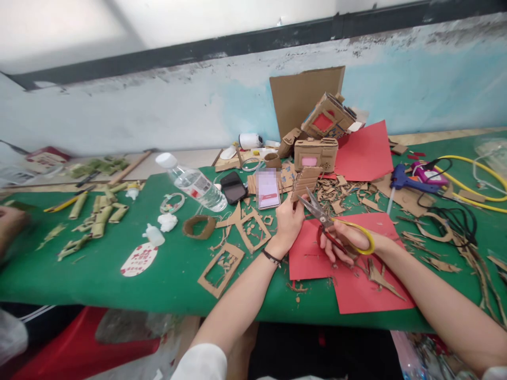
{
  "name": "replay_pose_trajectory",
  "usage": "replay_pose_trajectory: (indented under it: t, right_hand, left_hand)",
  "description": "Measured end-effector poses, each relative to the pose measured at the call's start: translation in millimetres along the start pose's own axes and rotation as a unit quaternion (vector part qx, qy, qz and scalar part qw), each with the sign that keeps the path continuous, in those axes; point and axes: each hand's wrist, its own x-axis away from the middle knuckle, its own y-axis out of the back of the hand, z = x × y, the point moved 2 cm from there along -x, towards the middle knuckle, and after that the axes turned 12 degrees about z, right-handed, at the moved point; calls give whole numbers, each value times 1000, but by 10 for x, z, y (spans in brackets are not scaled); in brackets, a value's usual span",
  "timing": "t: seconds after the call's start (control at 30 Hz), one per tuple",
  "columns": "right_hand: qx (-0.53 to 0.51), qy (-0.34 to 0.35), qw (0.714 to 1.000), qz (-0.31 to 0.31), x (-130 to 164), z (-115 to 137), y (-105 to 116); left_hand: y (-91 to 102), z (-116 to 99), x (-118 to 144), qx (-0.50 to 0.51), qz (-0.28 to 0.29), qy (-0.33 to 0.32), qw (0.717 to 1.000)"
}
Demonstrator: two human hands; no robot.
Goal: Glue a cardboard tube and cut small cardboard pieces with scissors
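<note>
The left hand (288, 221) is closed on a ribbed cardboard piece (304, 182) at centre frame. The right hand (348, 244) is gripped around yellow-handled scissors (328, 220), metal blades parted, pointing up-left at the cardboard.

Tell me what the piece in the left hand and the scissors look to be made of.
Piece in the left hand: corrugated cardboard, matte brown, ribbed face showing. Scissors in the right hand: grey, shiny blades, likely steel; glossy yellow and red loops, probably plastic.
</note>
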Motion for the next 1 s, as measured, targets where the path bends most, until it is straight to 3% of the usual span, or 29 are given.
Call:
replay_pose_trajectory:
  t: [1.0]
  right_hand:
    - [-18,-6,1000,3,26,-79,30]
  left_hand:
    - [-22,-42,36,-57,-6,-59,997]
